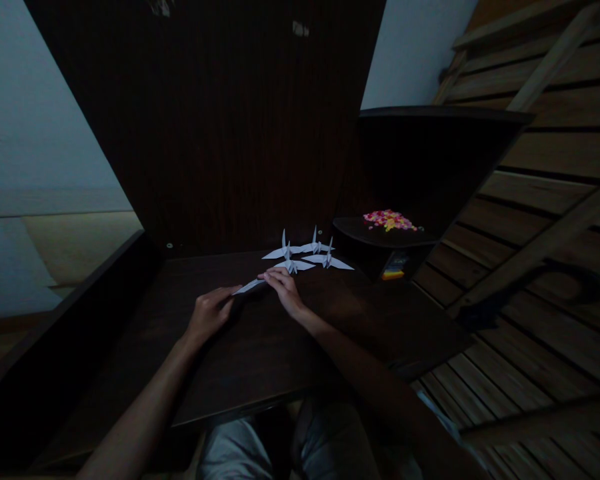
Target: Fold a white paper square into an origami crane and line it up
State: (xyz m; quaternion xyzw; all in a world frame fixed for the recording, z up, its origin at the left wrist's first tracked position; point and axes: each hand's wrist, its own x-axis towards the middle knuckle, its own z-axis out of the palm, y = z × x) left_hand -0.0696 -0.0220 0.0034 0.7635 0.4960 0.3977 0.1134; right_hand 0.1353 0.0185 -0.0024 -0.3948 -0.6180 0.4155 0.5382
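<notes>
A narrow strip of folded white paper (251, 287) stretches between my two hands, just above the dark desk. My left hand (211, 312) pinches its left end between thumb and fingers. At the other end, my right hand (282, 287) is closed on the paper, with fingertips over its upper edge. Right behind that hand stand several white origami cranes (329, 261) with wings spread and pointed tips up. The nearest crane is partly hidden by my right fingers.
The dark wooden desk (220, 373) has a raised side panel (70, 333) at the left and a tall back panel (230, 133). On a corner shelf (350, 230) at right lies a pile of small pink and yellow pieces (390, 219). A small box (394, 265) sits below.
</notes>
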